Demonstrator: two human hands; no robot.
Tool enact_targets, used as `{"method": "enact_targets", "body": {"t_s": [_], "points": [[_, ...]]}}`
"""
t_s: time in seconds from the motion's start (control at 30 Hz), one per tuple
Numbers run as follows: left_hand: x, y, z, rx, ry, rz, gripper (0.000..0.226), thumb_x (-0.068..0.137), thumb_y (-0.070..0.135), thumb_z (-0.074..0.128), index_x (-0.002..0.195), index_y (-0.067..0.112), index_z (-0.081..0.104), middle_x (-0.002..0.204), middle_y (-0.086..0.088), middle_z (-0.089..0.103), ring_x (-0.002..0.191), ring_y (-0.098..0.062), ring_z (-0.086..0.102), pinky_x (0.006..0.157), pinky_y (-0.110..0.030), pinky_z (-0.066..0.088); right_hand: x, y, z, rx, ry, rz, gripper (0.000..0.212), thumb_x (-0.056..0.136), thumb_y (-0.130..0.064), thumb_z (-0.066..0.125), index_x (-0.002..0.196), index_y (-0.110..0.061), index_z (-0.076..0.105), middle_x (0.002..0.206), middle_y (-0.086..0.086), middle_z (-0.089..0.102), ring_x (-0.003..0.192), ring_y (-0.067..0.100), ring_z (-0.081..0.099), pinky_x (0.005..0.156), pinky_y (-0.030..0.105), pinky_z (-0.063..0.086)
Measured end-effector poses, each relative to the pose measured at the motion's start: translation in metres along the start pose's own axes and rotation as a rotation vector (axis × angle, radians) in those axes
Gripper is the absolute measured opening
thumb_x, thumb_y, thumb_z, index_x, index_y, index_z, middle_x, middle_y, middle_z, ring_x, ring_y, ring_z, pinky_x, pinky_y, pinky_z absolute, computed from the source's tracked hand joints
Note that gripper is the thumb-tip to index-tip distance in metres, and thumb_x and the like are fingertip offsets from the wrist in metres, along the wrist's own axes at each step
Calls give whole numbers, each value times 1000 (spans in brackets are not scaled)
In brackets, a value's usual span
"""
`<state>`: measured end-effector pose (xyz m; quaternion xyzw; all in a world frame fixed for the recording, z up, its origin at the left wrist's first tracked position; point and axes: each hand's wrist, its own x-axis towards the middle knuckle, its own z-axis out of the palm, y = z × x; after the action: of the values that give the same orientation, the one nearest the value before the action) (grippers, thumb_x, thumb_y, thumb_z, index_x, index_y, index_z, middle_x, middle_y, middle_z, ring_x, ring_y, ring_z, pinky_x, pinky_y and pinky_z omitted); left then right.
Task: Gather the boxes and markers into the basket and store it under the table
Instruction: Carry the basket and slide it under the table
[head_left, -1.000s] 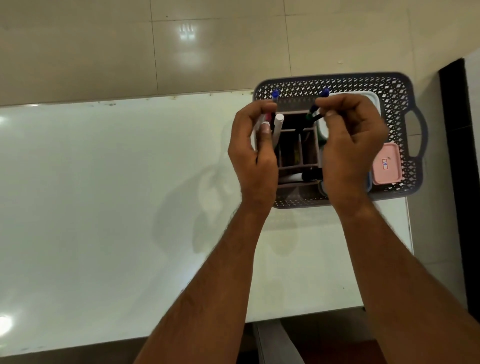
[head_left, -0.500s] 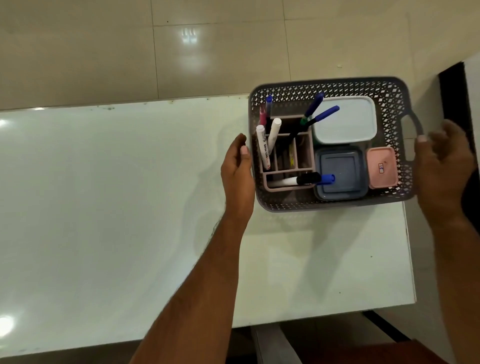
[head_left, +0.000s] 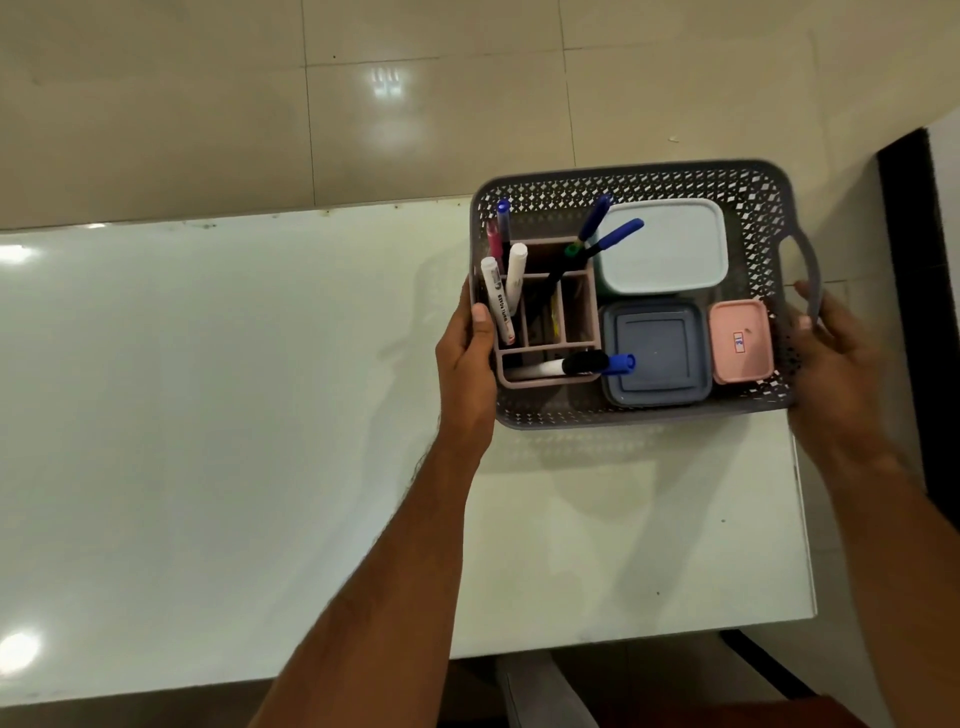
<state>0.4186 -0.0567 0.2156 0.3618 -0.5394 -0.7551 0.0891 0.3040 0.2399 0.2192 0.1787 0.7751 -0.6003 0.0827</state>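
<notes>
Grey perforated plastic forms the basket (head_left: 639, 182), which sits at the far right corner of the white table (head_left: 208, 415), its right side reaching past the table's right edge. The left hand (head_left: 467, 353) grips the basket's left wall, thumb hooked over the rim. The right hand (head_left: 836, 364) is closed around the right handle, fingers curled under it.

Inside, a pinkish divided organiser (head_left: 582, 317) stands against the left wall with markers (head_left: 498, 301) upright in its compartments and one more lying across its near slot. A pale blue box (head_left: 665, 244) lies in the far right part, a darker blue-grey box (head_left: 657, 358) sits nearer, and a small pink box (head_left: 740, 343) lies just beside it on the right.
</notes>
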Motion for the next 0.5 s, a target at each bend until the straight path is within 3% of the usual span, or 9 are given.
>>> {"method": "enact_targets", "body": {"t_s": [0.5], "points": [[-27,-3,-9,29,79,21,38,110,20,40,145,19,56,131,4,70,127,-21,64,109,-51,50,-19,3,-4,55,-27,-23,39,106,-1,51,144,-3,60,140,23,64,127,32,63,114,59,46]]}}
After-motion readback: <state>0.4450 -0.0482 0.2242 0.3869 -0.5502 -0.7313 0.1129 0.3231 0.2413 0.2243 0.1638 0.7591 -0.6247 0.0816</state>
